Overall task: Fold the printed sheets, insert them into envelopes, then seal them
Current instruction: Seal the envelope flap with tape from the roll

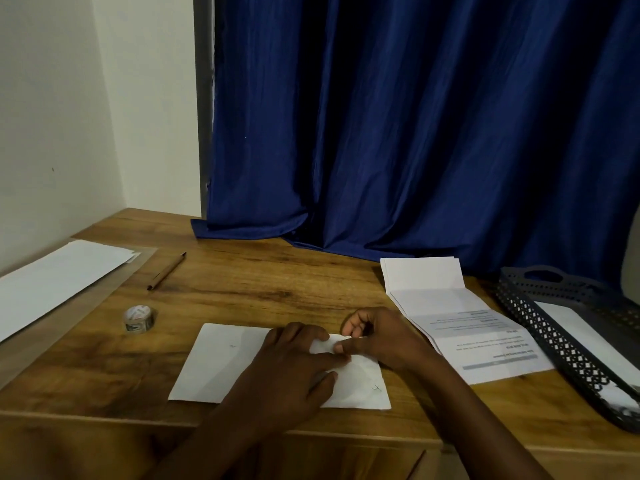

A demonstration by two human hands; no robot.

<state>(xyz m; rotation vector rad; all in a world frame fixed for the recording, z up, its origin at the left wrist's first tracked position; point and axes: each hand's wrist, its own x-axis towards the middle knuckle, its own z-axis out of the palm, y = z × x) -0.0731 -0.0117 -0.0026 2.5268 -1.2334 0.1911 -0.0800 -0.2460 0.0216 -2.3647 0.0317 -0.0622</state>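
While the left hand (pixel 294 368) presses flat-fingered on the white paper envelope (pixel 221 362) at the wooden desk's (pixel 277 271) near edge, the right hand (pixel 377 337) pinches its small flap; printed tri-fold sheets (pixel 467 327) lie just right.

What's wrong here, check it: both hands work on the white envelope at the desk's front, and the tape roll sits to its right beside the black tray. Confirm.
Wrong side. In the head view the tape roll sits left of the envelope, away from the black tray. The left hand and right hand do work on the envelope.
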